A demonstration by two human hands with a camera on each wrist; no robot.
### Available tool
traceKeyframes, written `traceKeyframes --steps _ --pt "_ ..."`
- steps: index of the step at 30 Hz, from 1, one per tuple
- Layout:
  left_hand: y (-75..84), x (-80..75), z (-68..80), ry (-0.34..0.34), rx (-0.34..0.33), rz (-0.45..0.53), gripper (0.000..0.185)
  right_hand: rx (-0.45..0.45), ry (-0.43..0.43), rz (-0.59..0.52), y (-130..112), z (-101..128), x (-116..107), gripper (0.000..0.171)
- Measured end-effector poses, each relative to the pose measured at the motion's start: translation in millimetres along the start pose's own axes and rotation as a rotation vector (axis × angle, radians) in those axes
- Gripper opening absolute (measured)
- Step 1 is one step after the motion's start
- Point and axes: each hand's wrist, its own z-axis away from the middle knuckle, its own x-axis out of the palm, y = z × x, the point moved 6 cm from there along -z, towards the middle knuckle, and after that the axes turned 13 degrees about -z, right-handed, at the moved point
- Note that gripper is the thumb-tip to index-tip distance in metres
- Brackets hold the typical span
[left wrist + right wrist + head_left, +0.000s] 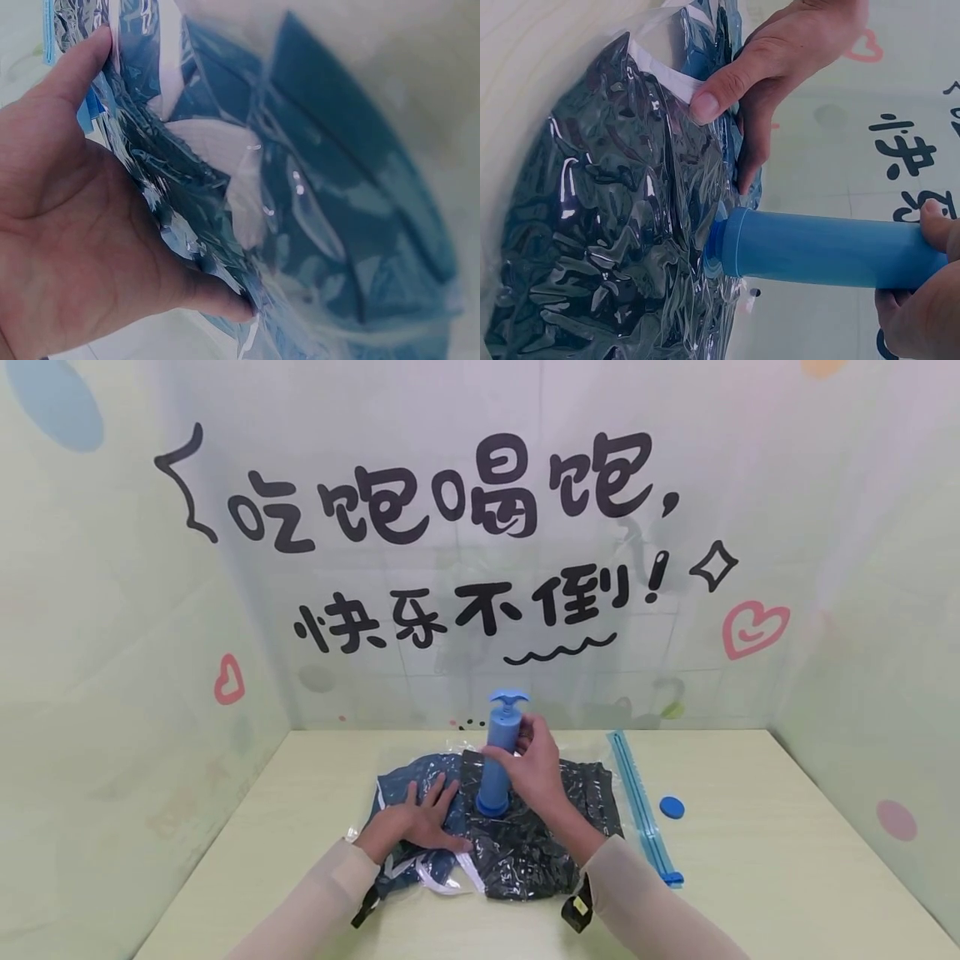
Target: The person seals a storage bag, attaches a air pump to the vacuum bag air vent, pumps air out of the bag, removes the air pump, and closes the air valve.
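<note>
A clear plastic vacuum bag holds folded clothes, a black garment [525, 864] on the right and a blue one with white bands [412, 774] on the left. On the black side stands a blue hand pump [495, 777], its base against the bag and its T-shaped handle close to the barrel top. My right hand [538, 772] grips the upper barrel between thumb and fingers; the right wrist view shows the pump [817, 247] meeting wrinkled plastic. With fingers spread, my left hand [422, 822] presses on the bag left of the pump, its thumb by a white band.
A blue zip strip [640, 802] runs along the bag's right edge, with a blue slider [671, 878] at its near end. Right of it a round blue cap [672, 807] lies on the pale wooden table [787, 877]. Printed curtains surround the table's back and sides.
</note>
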Motion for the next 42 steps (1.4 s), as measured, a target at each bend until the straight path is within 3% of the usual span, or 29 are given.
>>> traceKeyframes --steps 4,11,18,22,26,29,36,42 --pt "-2.7 4.6 -3.9 -0.001 -0.007 0.002 0.115 -0.021 -0.031 -0.018 -3.9 -2.3 -0.8 0.059" --pt "1.7 -1.5 3.0 -0.018 -0.007 -0.002 0.116 -0.026 -0.072 -0.021 -14.7 -10.9 -6.7 0.051" --pt "8.7 -11.5 16.4 -0.018 -0.005 0.014 0.113 0.018 -0.098 0.018 -28.8 -25.3 -35.1 0.054" --pt "13.9 -20.2 25.4 -0.008 -0.004 0.008 0.108 0.108 -0.160 0.179 -32.3 -41.2 -71.1 0.057" --pt "13.9 -24.2 30.0 -0.011 -0.010 -0.001 0.105 0.247 -0.256 0.394 -30.3 -52.7 -119.6 0.055" --pt "13.3 -25.3 31.4 -0.016 -0.015 0.000 0.106 0.360 -0.281 0.524 -25.3 -55.8 -158.0 0.053" --pt "10.9 -18.5 25.2 -0.029 0.006 0.006 0.113 0.580 -0.223 0.741 -3.5 -53.5 -232.2 0.047" --pt "12.9 -20.0 26.9 -0.025 -0.008 0.020 0.110 0.675 -0.134 0.809 17.8 -44.0 -272.4 0.054"
